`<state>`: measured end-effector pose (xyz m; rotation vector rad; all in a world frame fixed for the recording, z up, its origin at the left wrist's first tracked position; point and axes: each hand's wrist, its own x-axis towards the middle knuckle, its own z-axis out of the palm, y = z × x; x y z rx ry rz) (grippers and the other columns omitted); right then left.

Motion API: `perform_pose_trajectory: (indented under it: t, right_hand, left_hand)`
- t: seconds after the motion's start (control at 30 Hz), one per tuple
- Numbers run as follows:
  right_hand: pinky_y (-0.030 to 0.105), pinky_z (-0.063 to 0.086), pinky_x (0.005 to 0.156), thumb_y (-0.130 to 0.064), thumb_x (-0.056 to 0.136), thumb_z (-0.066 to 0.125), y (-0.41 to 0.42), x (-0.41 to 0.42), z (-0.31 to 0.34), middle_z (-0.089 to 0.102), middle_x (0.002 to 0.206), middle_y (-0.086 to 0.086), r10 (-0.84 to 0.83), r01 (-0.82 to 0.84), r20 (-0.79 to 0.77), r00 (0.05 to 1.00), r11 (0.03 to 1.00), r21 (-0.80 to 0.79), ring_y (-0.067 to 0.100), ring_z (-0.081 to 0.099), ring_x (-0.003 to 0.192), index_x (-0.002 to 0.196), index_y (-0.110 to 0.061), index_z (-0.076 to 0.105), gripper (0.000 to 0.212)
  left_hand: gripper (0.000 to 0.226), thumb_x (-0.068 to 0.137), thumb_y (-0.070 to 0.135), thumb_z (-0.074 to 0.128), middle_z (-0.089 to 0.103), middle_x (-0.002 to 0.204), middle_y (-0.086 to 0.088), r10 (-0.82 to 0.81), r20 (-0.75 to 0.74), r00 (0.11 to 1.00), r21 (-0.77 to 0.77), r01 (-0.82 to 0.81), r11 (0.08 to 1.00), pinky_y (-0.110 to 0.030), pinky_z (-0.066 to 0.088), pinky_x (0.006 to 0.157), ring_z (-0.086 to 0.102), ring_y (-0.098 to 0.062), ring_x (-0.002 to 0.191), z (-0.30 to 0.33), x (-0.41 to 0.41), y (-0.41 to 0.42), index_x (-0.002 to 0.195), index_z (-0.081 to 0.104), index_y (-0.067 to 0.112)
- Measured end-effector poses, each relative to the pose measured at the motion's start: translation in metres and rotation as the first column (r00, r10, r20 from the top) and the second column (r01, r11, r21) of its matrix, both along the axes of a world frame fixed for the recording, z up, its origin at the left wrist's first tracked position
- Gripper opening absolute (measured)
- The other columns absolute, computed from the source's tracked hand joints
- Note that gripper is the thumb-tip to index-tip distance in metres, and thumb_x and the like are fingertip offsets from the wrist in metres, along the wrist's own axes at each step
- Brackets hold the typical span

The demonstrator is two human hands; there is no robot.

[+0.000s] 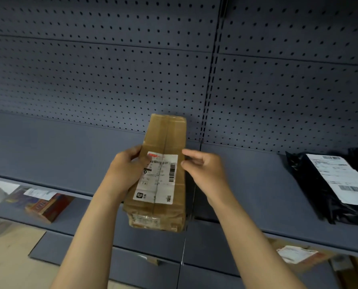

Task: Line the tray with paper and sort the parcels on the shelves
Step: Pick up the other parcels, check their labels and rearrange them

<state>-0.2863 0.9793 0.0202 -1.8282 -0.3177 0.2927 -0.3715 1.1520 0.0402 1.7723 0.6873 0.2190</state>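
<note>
Head view: the brown box (163, 174) lies lengthwise on the shelf (69, 155), its near end past the edge. The left hand (126, 170) grips its left side; the right hand (203, 170), fingers loosely curled, touches its right edge. Released now, it might tip off. No tray shows.

Long brown labelled parcel (161, 174), lengthwise on shelf (59, 153)

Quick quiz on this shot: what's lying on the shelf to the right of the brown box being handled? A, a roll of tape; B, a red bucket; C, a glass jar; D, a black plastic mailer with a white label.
D: a black plastic mailer with a white shipping label lies on the shelf, right of the brown box.
</note>
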Motion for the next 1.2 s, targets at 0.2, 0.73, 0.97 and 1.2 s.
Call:
perform_pose_trajectory:
  t: [0.2,0.73,0.97,1.2]
  right_hand:
    - [0.001,0.045,0.058,-0.015,0.087,0.07,0.02,0.008,-0.016,0.074,0.114,-0.007,0.016,-0.017,-0.02,1.0,0.998,-0.064,-0.013,0.065,0.074,0.127,-0.024,0.07,0.041]
    - [-0.001,0.042,0.074,-0.014,0.094,0.061,-0.101,0.025,0.047,0.066,0.115,-0.025,-0.215,0.21,0.167,0.962,0.976,0.049,-0.009,0.059,0.103,0.114,-0.04,0.07,0.034]
    - [0.005,0.046,0.081,-0.011,0.093,0.062,-0.207,0.046,0.063,0.067,0.114,-0.023,-0.35,0.343,0.235,0.907,0.937,0.072,-0.004,0.062,0.096,0.114,-0.037,0.07,0.034]
    - [0.023,0.049,0.095,-0.01,0.092,0.062,-0.298,0.078,0.053,0.067,0.115,-0.02,-0.422,0.442,0.225,0.879,0.895,-0.05,0.003,0.064,0.103,0.12,-0.032,0.069,0.036]
  left_hand:
    - [0.019,0.101,0.017,0.057,0.077,0.105,-0.004,-0.023,-0.084,0.996,-0.026,0.021,0.999,-0.047,0.058,0.092,0.074,-0.025,0.095,-0.011,0.011,0.012,0.111,0.072,0.023]
    - [0.041,0.096,0.021,0.061,0.068,0.123,0.011,-0.13,0.412,0.902,0.34,-0.019,0.94,-0.017,0.048,0.098,0.062,-0.005,0.11,0.034,0.063,-0.118,0.137,0.061,0.03]
    - [0.04,0.099,0.023,0.061,0.061,0.124,0.022,-0.251,0.394,0.884,0.147,0.208,0.967,-0.007,0.043,0.084,0.057,0.007,0.111,0.039,0.1,-0.228,0.135,0.059,0.038]
    - [0.041,0.099,0.02,0.059,0.062,0.131,0.017,-0.258,0.313,0.914,-0.068,0.292,0.954,-0.017,0.041,0.092,0.058,-0.001,0.116,0.024,0.138,-0.317,0.136,0.059,0.035]
